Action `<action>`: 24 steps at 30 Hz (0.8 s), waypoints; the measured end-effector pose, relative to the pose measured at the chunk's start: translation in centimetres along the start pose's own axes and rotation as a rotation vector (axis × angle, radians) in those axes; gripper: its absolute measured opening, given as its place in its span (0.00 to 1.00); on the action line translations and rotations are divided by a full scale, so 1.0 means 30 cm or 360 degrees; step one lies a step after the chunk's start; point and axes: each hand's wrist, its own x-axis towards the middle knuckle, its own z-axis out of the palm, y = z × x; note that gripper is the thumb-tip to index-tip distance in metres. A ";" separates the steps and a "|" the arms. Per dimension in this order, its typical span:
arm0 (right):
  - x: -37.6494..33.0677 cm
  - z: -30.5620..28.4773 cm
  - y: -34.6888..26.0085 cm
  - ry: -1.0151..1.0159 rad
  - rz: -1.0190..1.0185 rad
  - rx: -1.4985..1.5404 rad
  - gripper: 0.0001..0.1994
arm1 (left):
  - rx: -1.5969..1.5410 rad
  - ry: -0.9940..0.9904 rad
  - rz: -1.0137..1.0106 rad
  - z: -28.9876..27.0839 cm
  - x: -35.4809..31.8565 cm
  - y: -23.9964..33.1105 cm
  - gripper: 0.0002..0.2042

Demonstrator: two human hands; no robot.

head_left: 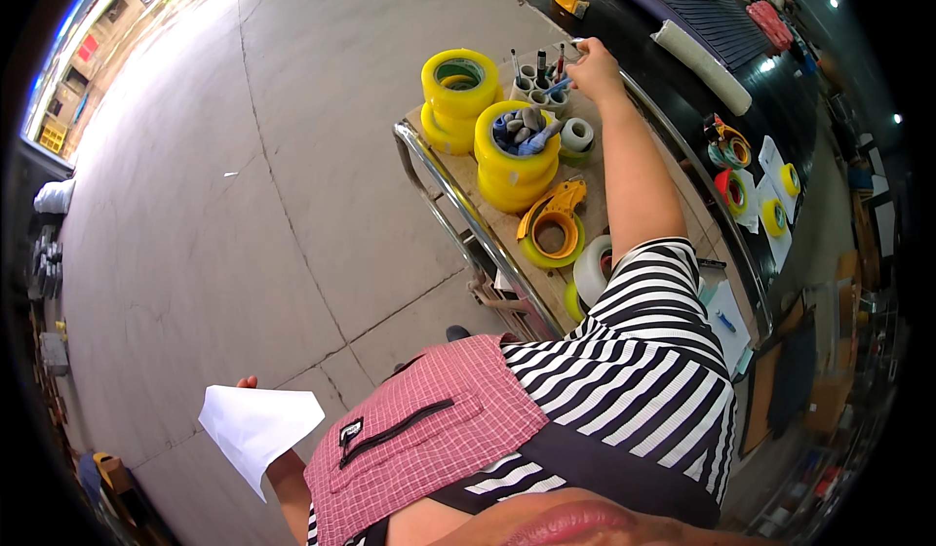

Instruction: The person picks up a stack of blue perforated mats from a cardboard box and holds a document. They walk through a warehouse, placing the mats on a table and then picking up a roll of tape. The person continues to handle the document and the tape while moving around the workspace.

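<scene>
At the lower left my left hand (248,382) is closed on a white sheet of paper (263,424), which hides most of the hand. My right hand (593,70) reaches out over the trolley (468,213) at its far end. Its fingers are pinched on a slim blue pen (559,86). Just below and left of that hand stands a cluster of pale tubes (538,97) with several dark markers upright in it. Two stacks of yellow tape rolls (450,107) are close by. The nearer stack holds grey-blue gloves or cloth (522,129).
An orange tape dispenser (554,229) lies nearer me on the trolley, beside a white roll (592,268). A metal rail borders the trolley. Right of it, a black table (673,88) carries a long white roll (702,66), tape rolls (773,216) and papers. Concrete floor (322,156) lies left.
</scene>
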 end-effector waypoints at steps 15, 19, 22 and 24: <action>-0.158 -0.102 0.079 0.0446 -0.0173 0.0117 0.27 | 0.0056 0.0000 -0.0200 0.041 0.122 0.028 0.16; -0.222 -0.206 0.127 0.0418 -0.0144 0.0249 0.21 | 0.0273 0.0006 -0.0247 -0.092 0.103 -0.029 0.15; -0.359 -0.425 0.217 0.0353 -0.0120 -0.0044 0.18 | 0.0441 -0.0008 -0.0517 -0.216 0.144 -0.360 0.15; -0.527 -0.445 0.405 0.0402 -0.0005 -0.0099 0.15 | 0.0695 -0.0009 -0.0521 -0.368 0.200 -0.396 0.15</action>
